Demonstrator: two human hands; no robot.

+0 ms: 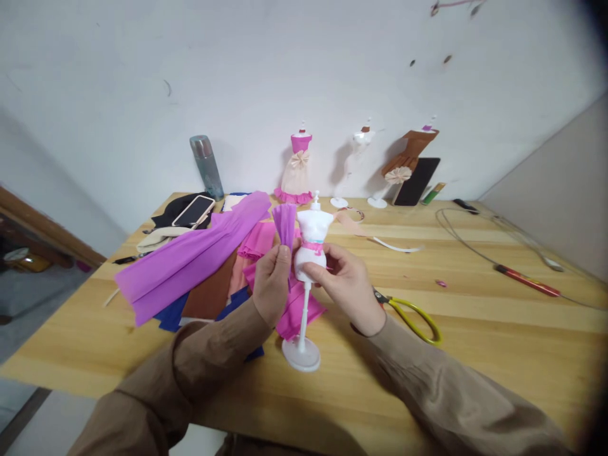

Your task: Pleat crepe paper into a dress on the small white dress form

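A small white mannequin (314, 229) on a thin stand with a round base (301, 354) stands near the table's front, a pink band round its waist. My left hand (270, 285) is closed on a folded piece of purple crepe paper (285, 225), held upright beside the mannequin's left side. My right hand (346, 285) grips the mannequin's lower torso, fingers pinched against it. Both sleeves are brown.
Sheets of purple (190, 259), pink, brown and blue paper lie to the left. Yellow-handled scissors (413, 316) lie right of my right hand. A phone (193, 210), a grey flask (207, 166), three dressed mannequins (297, 168), a dark tablet (418, 180), a red-handled tool (527, 280) and wire sit further back.
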